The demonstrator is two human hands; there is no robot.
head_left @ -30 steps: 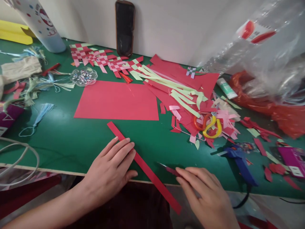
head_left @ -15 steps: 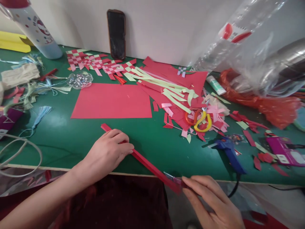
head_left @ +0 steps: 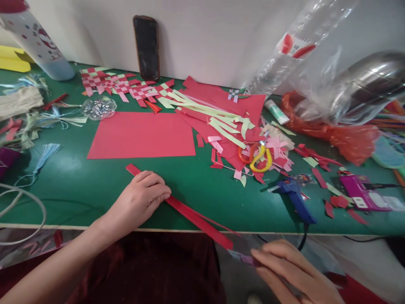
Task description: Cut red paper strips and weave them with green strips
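Observation:
My left hand (head_left: pixel 147 196) is closed on a folded red paper strip (head_left: pixel 201 221), pressing it against the green table near the front edge. The strip runs down to the right past the edge, and a thin part of it stands apart from the rest. Held in my right hand (head_left: pixel 287 270) is a small craft knife (head_left: pixel 242 256) with a purplish handle, somewhat blurred. Its blade is by the strip's lower right end; whether they touch I cannot tell. Behind my left hand a red paper sheet (head_left: pixel 142 135) lies flat.
Scissors (head_left: pixel 261 158) lie on paper scraps, with pale green strips (head_left: pixel 211 109) behind. A blue glue gun (head_left: pixel 297 200) is at right. Woven paper pieces (head_left: pixel 117 84), a dish of beads (head_left: pixel 99 107) and a leaning phone (head_left: pixel 146 48) stand or lie toward the back.
The knife has moved right and down along the strip to its end. A thin part of the strip now stands apart. My left hand keeps its grip; the view has shifted slightly.

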